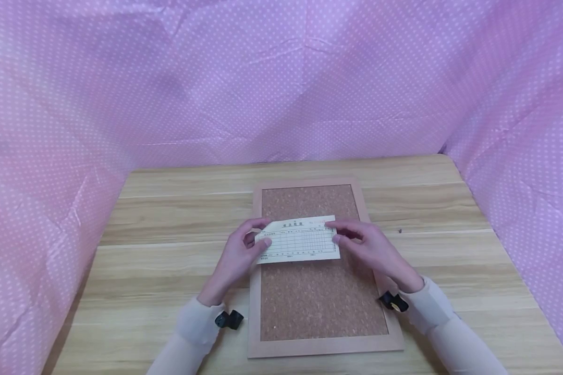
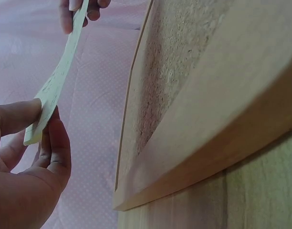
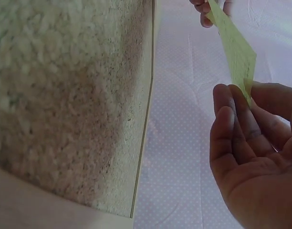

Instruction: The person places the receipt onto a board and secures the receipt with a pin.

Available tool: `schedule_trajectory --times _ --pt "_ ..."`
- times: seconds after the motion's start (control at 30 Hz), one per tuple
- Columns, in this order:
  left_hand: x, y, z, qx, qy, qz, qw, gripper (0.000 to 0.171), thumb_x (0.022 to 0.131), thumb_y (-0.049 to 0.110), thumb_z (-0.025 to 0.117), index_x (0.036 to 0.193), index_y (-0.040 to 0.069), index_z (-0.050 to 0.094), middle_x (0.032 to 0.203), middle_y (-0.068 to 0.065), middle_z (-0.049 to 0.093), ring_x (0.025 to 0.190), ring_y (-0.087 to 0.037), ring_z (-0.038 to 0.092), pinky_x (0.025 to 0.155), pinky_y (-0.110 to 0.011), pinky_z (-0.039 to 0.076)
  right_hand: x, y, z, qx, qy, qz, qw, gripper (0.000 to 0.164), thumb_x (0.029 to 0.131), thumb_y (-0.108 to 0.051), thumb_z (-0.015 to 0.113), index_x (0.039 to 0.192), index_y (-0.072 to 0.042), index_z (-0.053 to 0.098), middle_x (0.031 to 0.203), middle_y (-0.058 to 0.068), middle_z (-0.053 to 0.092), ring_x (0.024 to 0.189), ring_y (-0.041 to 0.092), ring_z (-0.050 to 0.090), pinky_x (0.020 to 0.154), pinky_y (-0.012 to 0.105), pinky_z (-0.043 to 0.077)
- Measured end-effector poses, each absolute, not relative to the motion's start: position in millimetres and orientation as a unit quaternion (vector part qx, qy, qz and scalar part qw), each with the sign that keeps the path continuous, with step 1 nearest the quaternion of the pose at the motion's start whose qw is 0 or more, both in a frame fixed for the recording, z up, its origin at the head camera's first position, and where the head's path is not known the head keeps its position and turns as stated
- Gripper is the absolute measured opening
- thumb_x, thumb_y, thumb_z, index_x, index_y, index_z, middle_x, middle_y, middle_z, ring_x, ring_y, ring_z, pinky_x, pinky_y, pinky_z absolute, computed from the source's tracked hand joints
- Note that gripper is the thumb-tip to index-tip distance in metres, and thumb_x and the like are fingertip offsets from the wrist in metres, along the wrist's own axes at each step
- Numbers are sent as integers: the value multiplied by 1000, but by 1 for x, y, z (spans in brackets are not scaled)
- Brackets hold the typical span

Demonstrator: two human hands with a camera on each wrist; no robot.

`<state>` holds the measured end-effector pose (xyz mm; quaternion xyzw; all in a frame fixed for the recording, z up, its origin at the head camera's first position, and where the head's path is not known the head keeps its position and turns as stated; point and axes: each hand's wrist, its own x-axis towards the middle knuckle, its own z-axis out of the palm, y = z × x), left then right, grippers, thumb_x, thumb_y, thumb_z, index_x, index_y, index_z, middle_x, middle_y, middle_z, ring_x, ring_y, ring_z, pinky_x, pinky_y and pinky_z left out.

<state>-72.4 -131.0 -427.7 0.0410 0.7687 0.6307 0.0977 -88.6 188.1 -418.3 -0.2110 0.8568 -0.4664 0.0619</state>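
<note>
A pale yellow printed form slip (image 1: pixel 297 242) with ruled lines is held up above a cork board (image 1: pixel 326 302) in a wooden frame. My left hand (image 1: pixel 238 249) pinches the slip's left end between thumb and fingers. At the other end, my right hand (image 1: pixel 369 246) pinches the right edge. In the left wrist view the paper (image 2: pixel 60 76) bows slightly between the two hands, apart from the board. The right wrist view shows the thumb on one face of the slip (image 3: pixel 239 57) and fingertips behind it.
The board lies flat on a wood-grain table (image 1: pixel 169 281). Pink dotted cloth (image 1: pixel 281 94) hangs behind the table and along both sides. A small dark speck (image 1: pixel 400 230) lies on the table right of the board. Both wrists wear small black devices.
</note>
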Motion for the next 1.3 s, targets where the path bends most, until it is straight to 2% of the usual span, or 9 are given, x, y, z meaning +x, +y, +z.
schedule_trajectory --times 0.17,0.27,0.4,0.5,0.8,0.9,1.2,1.3 --pt "-74 -130 -430 37 775 626 77 42 97 1 68 138 8 62 138 -9 56 107 -25 67 88 -29 57 -89 190 -419 -207 859 -465 56 30 102 -14 68 131 -10 72 129 8 71 106 17 66 86 26 56" --pt "-75 -130 -431 40 787 613 60 37 96 1 68 132 9 67 137 -8 56 106 -25 66 92 -33 56 -89 192 -420 -206 860 -464 54 30 102 -13 68 131 -9 72 128 9 71 95 16 64 76 24 55" --pt "-77 -130 -432 56 801 595 40 26 94 0 69 119 7 74 136 -8 59 111 -27 61 98 -42 54 -90 195 -422 -200 859 -468 57 30 101 -13 68 131 -9 71 127 9 71 87 17 61 68 25 51" --pt "-79 -130 -434 60 809 583 37 21 94 0 70 114 5 77 135 -8 61 117 -27 59 101 -45 53 -90 196 -422 -197 860 -468 59 30 101 -13 68 131 -9 71 126 10 71 87 18 60 68 25 50" --pt "-83 -126 -435 48 824 562 45 26 95 2 70 120 7 76 138 -6 60 120 -26 60 103 -42 52 -90 200 -421 -181 867 -459 75 32 102 -15 68 133 -11 70 113 4 71 72 21 55 55 27 46" --pt "-84 -126 -434 44 823 563 52 27 95 3 70 122 6 75 139 -5 60 120 -25 61 103 -40 53 -89 201 -421 -179 867 -459 77 32 102 -16 68 133 -12 70 111 3 71 71 21 55 54 28 46" --pt "-89 -126 -436 57 829 552 64 24 95 2 71 118 6 77 142 -8 61 128 -27 59 104 -40 52 -91 205 -425 -173 868 -459 79 32 101 -14 68 133 -12 70 122 6 72 83 20 60 62 27 49" --pt "-91 -126 -438 66 836 542 61 24 95 2 71 118 5 77 141 -7 62 129 -26 59 104 -41 52 -93 206 -426 -175 872 -451 80 32 101 -14 68 133 -11 70 119 5 72 81 19 59 61 26 49"
